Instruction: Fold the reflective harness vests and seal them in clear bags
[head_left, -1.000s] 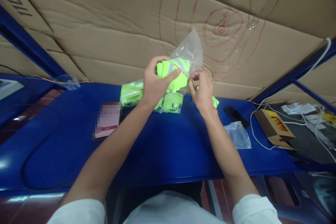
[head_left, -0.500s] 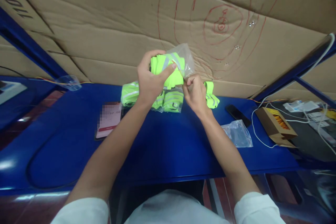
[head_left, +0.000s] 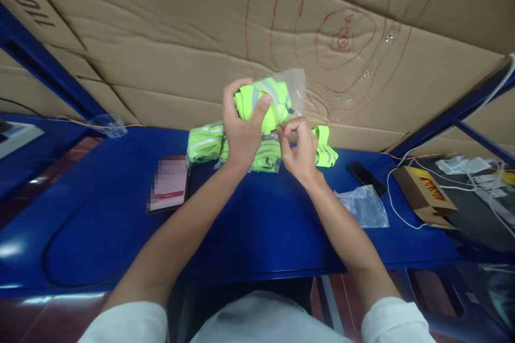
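one head view: two bare hands work above a blue table, in front of a cardboard wall.
neon bundle: raised off the table, in the left hand; yellow-green folded layers with grey stripes.
left fingers: clamped on the bundle, thumb across its front, the others curled round the far side.
right hand: at the bundle's lower right edge, thumb and forefinger pinched together, seemingly on a thin strand that crosses the front; too fine to tell what it is.
clear bag: thin plastic, upright behind the bundle; whether it wraps the layers, i cannot tell.
weight and feel: likely light, soft and springy, hardly breakable; the plastic probably slippery, the layers apt to fan out if pressure eases.
best hold: round the middle, thumb flat on the front, squeezing all layers together; an edge alone would probably let the inner folds slide.
on the table: similar bagged bundles below and left of the raised one, a loose neon strap just beyond the right hand.
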A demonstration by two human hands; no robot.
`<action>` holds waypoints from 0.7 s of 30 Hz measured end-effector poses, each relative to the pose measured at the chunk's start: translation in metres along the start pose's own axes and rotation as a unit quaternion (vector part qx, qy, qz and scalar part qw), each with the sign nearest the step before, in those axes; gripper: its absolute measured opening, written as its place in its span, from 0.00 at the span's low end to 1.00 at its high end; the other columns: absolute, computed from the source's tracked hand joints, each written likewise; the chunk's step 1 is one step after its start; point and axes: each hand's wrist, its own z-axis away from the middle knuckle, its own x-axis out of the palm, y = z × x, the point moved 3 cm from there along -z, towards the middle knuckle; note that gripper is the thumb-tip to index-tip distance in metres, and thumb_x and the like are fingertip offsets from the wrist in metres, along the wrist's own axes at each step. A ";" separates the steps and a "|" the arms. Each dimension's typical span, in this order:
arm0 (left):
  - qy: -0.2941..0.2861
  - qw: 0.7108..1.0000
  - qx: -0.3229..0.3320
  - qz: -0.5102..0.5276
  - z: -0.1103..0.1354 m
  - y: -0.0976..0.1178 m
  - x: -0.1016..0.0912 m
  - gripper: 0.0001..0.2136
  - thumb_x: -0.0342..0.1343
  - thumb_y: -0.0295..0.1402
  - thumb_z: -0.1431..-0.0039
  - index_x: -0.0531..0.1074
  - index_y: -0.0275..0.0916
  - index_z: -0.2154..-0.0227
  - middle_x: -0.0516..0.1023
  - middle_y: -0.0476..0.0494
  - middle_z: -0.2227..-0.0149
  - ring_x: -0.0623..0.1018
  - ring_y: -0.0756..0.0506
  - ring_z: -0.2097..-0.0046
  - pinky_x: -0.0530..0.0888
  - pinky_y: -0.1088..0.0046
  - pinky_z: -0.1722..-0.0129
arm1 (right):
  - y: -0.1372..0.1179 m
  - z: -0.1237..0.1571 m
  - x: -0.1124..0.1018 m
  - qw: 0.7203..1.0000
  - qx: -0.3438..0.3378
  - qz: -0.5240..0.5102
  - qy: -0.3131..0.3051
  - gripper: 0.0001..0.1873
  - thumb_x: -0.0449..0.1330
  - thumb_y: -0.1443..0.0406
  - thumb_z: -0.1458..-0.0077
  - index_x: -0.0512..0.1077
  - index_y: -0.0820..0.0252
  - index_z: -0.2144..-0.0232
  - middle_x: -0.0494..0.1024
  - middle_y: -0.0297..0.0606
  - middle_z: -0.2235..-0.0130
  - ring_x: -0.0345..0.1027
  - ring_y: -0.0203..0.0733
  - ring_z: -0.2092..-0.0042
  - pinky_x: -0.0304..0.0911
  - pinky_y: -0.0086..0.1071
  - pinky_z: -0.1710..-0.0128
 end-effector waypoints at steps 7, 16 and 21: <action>-0.011 0.999 -0.049 0.019 -0.009 -0.004 -0.003 0.24 0.65 0.55 0.38 0.72 0.44 0.49 0.75 0.43 0.48 0.75 0.41 0.43 0.71 0.62 0.37 | 0.005 0.000 0.007 0.996 0.047 -0.034 -0.062 0.07 0.55 0.66 0.30 0.61 0.54 0.63 0.71 0.31 0.65 0.67 0.35 0.65 0.68 0.32 0.62; 0.018 0.991 -0.122 0.056 0.003 -0.014 0.003 0.25 0.58 0.58 0.35 0.70 0.45 0.47 0.75 0.42 0.45 0.76 0.44 0.43 0.73 0.66 0.41 | 0.002 0.005 0.009 0.998 -0.001 0.006 -0.070 0.10 0.50 0.75 0.34 0.61 0.54 0.65 0.68 0.33 0.65 0.66 0.37 0.62 0.64 0.32 0.59; 0.027 0.998 -0.048 0.027 0.003 0.002 0.001 0.24 0.61 0.56 0.36 0.70 0.44 0.47 0.74 0.42 0.44 0.74 0.42 0.39 0.69 0.63 0.35 | -0.003 0.009 0.017 0.999 0.024 0.000 -0.030 0.11 0.50 0.75 0.36 0.59 0.54 0.66 0.65 0.33 0.66 0.62 0.37 0.63 0.60 0.32 0.61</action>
